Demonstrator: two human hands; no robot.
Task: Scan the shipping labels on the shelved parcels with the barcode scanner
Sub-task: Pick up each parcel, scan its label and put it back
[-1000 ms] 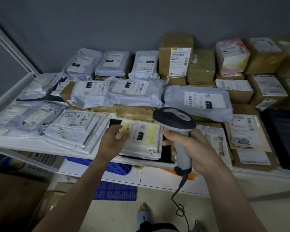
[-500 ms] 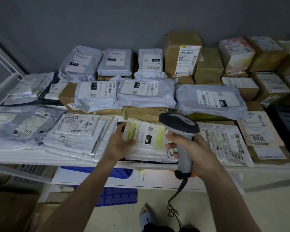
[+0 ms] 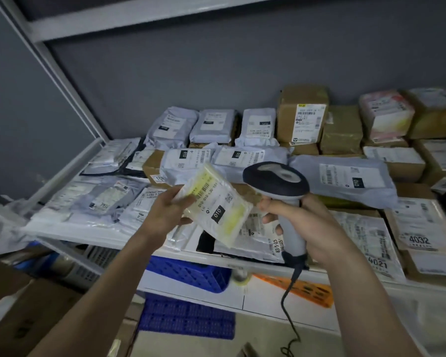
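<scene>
The left hand [image 3: 165, 215] holds a small pale-yellow parcel [image 3: 214, 204] lifted off the shelf [image 3: 129, 240] and tilted — its grip is closed on the parcel's left edge, thumb on top, the label with a black "010" patch facing up. Just right of that grip, the right hand [image 3: 301, 222] wraps its fingers round the handle of the grey barcode scanner [image 3: 281, 191], the dark head sitting above the grip and close beside the parcel's right edge. The scanner's cable [image 3: 287, 305] hangs down below the right grip. Beyond both grips, grey mailer bags [image 3: 343, 176] and brown cartons [image 3: 303, 114] cover the shelf — labels mostly facing up.
</scene>
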